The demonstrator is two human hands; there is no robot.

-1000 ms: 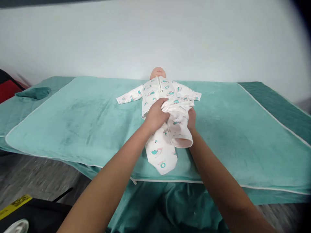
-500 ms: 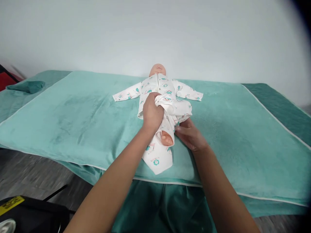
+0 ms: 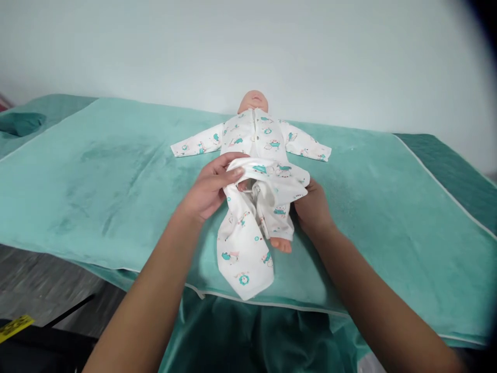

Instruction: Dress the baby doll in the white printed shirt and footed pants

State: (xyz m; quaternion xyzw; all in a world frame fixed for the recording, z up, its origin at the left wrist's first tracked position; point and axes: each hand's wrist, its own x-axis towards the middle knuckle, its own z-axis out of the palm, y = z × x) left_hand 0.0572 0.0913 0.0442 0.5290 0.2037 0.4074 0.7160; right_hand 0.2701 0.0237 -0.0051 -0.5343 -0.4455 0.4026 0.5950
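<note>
Pants waist (image 3: 269, 169) gripped by L hand (image 3: 215, 184) & R hand (image 3: 313, 209); doll's toes (image 3: 282, 246) now out past cuff (image 3: 282, 233).

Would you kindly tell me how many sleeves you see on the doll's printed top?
2: one sleeve stretches toward the picture's left, the other sleeve toward its right; both are in plain view.

Hands (image 3: 212, 185) holding printed trousers (image 3: 277, 178), dressed doll (image 3: 248, 127)
</note>
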